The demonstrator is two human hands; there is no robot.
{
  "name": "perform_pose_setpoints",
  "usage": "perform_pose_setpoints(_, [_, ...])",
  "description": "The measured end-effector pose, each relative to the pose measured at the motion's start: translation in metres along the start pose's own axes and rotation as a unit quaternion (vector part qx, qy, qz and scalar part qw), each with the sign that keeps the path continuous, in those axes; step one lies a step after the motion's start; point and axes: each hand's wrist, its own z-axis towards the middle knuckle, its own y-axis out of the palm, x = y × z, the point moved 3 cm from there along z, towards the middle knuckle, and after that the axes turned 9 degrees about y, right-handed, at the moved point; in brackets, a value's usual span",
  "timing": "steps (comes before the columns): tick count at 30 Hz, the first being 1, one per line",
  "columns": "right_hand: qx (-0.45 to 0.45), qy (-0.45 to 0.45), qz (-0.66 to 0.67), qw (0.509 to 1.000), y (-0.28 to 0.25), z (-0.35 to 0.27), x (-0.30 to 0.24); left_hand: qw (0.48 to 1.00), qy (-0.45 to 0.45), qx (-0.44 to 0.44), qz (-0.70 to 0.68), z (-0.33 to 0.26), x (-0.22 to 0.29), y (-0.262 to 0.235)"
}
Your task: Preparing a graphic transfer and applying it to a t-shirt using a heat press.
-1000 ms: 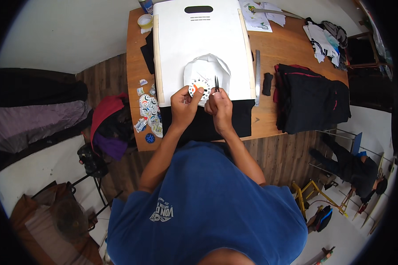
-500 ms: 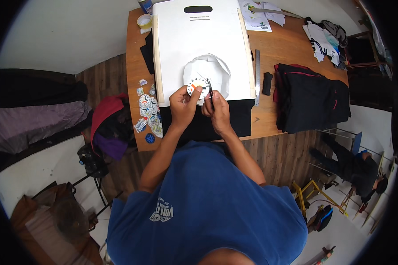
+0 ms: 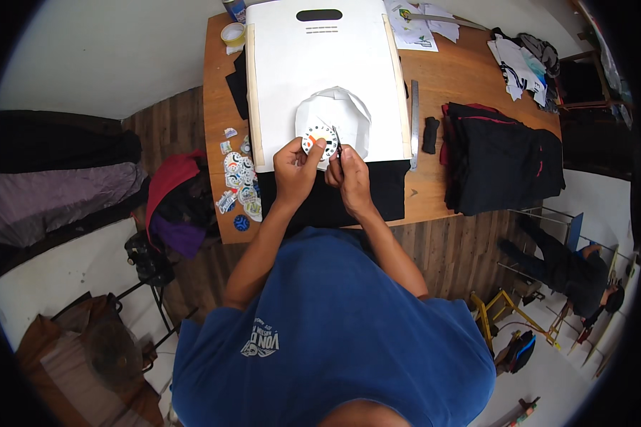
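Between thumb and fingers, my left hand pinches a round white printed cutout with orange, yellow and black marks. My right hand is closed around a small pair of dark-handled scissors, whose blades point away from me at the cutout's right edge. A curled strip of white paper loops beyond and to the right of the cutout. Both hands are over the near end of a white board with a slot at its far end. Black cloth shows under the board's near edge.
Several printed round cutouts lie at the wooden table's left edge. On the right are a metal ruler, a rolled black cloth and folded black garments. A tape roll sits far left. Another person stands at far right.
The round cutout has turned slightly in my left hand against the scissors. My arms and the paper strip look almost unmoved. The other person at the right has shifted an arm.
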Motion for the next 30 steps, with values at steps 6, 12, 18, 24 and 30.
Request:
perform_pose_setpoints(6, [0.001,-0.001,-0.003,1.000,-0.002,0.001,0.001,1.000,0.003,0.000,-0.016,0.000,0.003,0.001])
perform_pose_setpoints(12, [0.012,0.005,-0.042,0.999,-0.001,0.001,-0.002,1.000,0.003,-0.007,-0.001,-0.001,0.003,0.000])
perform_pose_setpoints(18, [0.030,0.001,0.000,1.000,-0.002,-0.001,-0.002,1.000,0.001,0.000,-0.002,0.001,0.001,0.001])
perform_pose_setpoints(24, [0.027,-0.007,0.004,1.000,-0.001,0.000,-0.004,1.000,-0.009,0.004,-0.009,0.000,0.002,0.001])
perform_pose_setpoints(30, [0.052,0.004,-0.005,0.999,-0.007,0.005,-0.012,0.999,-0.014,-0.043,0.004,-0.007,-0.005,-0.008])
